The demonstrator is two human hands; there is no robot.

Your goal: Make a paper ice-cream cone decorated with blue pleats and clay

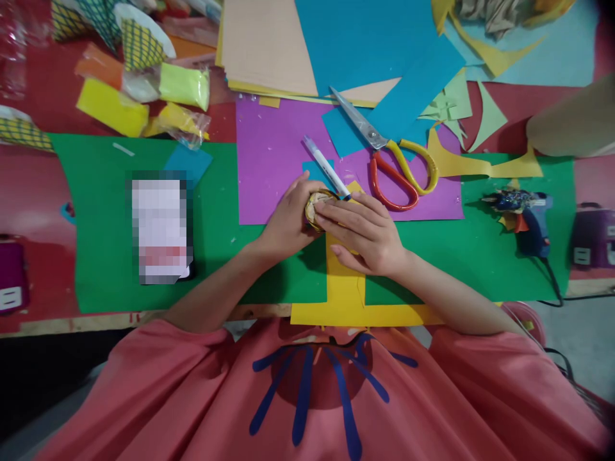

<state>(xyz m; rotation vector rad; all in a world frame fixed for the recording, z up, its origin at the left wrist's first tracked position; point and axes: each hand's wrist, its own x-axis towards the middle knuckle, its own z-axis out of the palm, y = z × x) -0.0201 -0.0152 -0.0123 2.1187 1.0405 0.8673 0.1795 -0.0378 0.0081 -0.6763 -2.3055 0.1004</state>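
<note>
pink shirt (211,397), blue marks on its front, lies nearest my camera. past it, at the table edge, i record two bare hands meeting over a small round piece (317,208) with a yellow-and-dark rim and a pale, crumpled middle. the left hand (292,221) is curled round the piece's left side, fingers bent and closed on it. the right hand (368,234) is flat, fingers straight and together, thumb a little apart; its fingertips touch the piece's top and right side without gripping it. whether the piece also rests on the table, i cannot tell.

below the hands i note a yellow strip (346,275) over a green sheet (269,285). just beyond the right fingers, a pen (327,168) lies aslant on a purple sheet (269,153); scissors (372,136), one loop red and one yellow, lie near it, blades toward the upper left. well apart, i find a phone (161,227), screen blurred, at left, and a blue glue gun (534,221) at right.
</note>
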